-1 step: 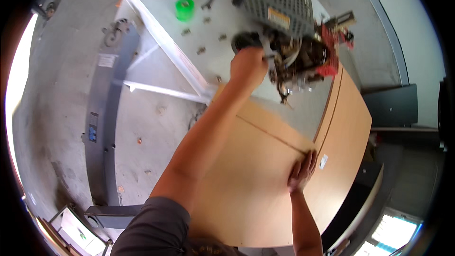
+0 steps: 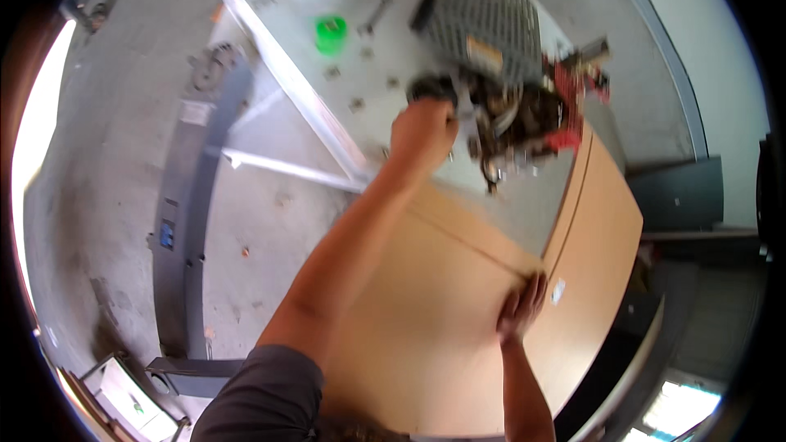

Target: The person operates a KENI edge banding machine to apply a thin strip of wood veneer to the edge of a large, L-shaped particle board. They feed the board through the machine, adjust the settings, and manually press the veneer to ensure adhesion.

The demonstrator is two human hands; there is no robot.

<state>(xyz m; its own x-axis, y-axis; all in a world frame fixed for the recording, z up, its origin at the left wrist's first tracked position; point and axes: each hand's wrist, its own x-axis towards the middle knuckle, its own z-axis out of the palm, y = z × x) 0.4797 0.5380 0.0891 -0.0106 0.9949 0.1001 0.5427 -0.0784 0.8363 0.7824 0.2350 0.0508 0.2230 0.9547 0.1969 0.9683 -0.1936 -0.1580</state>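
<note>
My left hand (image 2: 422,135) reaches far forward with its fingers closed around a silver tool (image 2: 463,108), which it holds against the dark, greasy mechanism (image 2: 516,119) of a machine. The machine has a grey grilled housing (image 2: 487,20) and red parts (image 2: 569,94), and it stands on a white metal table (image 2: 327,106). My right hand (image 2: 522,307) lies flat, palm down, on a large brown cardboard sheet (image 2: 409,336), close to a crease in it, and holds nothing.
On the table behind the machine are a green round tub (image 2: 331,34), a wrench (image 2: 375,16) and several small loose fasteners (image 2: 358,104). A grey steel frame (image 2: 184,221) lies on the concrete floor to the left. A dark box (image 2: 675,192) sits to the right.
</note>
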